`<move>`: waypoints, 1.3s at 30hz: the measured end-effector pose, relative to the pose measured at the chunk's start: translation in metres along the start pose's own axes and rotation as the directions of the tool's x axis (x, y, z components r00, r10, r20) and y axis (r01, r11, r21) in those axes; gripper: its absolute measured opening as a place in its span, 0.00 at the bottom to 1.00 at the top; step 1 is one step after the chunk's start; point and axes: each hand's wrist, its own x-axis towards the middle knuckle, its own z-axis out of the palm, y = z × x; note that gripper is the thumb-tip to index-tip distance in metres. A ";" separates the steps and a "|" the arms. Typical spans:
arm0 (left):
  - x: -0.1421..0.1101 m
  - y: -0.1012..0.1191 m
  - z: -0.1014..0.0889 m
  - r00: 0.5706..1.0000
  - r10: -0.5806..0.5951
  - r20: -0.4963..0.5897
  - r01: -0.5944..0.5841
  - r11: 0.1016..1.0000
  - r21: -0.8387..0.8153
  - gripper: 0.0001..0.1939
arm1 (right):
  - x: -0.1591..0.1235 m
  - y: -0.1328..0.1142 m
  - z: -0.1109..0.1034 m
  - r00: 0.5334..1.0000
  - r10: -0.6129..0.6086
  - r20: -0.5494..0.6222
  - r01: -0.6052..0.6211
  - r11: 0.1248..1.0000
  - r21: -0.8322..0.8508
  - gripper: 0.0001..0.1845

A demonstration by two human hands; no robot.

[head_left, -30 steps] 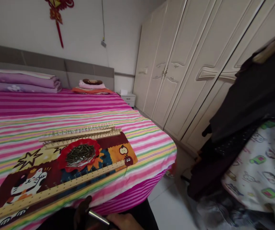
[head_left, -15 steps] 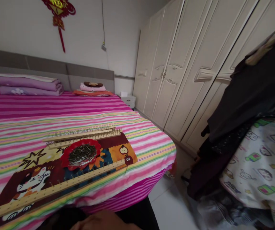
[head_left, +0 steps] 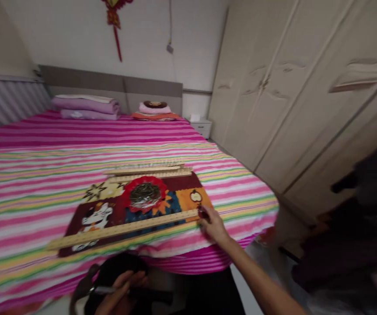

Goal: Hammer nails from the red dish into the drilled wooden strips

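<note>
My right hand (head_left: 214, 224) reaches over the bed's near edge, with thumb and fingers pinched round the right end of a long wooden strip (head_left: 132, 227). Rows of small holes run along that strip. Low in the view, my left hand (head_left: 127, 286) is closed on a dark-handled tool (head_left: 151, 295); a metal part shows on its other side, but blur hides its kind. Behind the strip sits a red scalloped dish (head_left: 127, 192) full of metal nails (head_left: 146, 194). More wooden strips (head_left: 149, 174) lie behind the dish.
A patterned mat (head_left: 183, 197) lies under the dish and strips on the striped bedspread (head_left: 241, 183). Folded purple bedding (head_left: 86, 107) and a pink folded pile (head_left: 155, 109) rest near the headboard. Wardrobes (head_left: 241, 100) and dark hanging clothes (head_left: 372, 188) stand at the right.
My right hand has come forward to the near strip's right end. The left hand with the tool has come into sight. The view has swung left, shifting the scene rightward.
</note>
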 end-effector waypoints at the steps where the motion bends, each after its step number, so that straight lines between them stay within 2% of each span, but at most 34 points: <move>1: -0.007 0.000 0.006 0.999 0.005 0.038 -0.005 1.000 -0.014 0.17 | 0.005 0.001 0.001 0.999 -0.008 0.031 0.008 1.000 0.008 0.16; 4: -0.018 0.000 0.015 0.996 0.053 0.077 -0.049 0.998 -0.047 0.13 | 0.016 0.004 0.004 0.990 -0.038 0.138 0.032 0.999 0.040 0.16; 8: -0.022 0.000 0.010 0.987 0.082 0.138 -0.073 0.995 -0.068 0.11 | 0.027 0.006 -0.002 0.962 -0.064 0.266 0.052 0.997 0.051 0.14; 13: -0.023 -0.001 0.006 0.972 0.108 0.210 -0.090 0.991 -0.095 0.09 | 0.039 -0.005 -0.011 0.911 -0.067 0.407 0.056 0.998 0.037 0.14; 19: -0.026 -0.001 0.009 0.972 0.116 0.203 -0.096 0.990 -0.102 0.09 | 0.048 -0.010 -0.021 0.863 -0.030 0.504 0.003 0.999 0.054 0.10; 27: -0.027 -0.001 0.007 0.973 0.121 0.198 -0.102 0.989 -0.106 0.09 | 0.054 0.008 -0.045 0.849 0.126 0.513 -0.179 0.982 0.055 0.07; 34: -0.029 0.001 0.006 0.973 0.104 0.208 -0.084 0.991 -0.101 0.09 | 0.055 0.019 -0.071 0.853 0.252 0.456 -0.316 0.946 0.067 0.05; 39: -0.029 0.001 0.005 0.976 0.101 0.191 -0.083 0.991 -0.100 0.09 | 0.055 0.025 -0.081 0.871 0.311 0.381 -0.372 0.923 0.097 0.09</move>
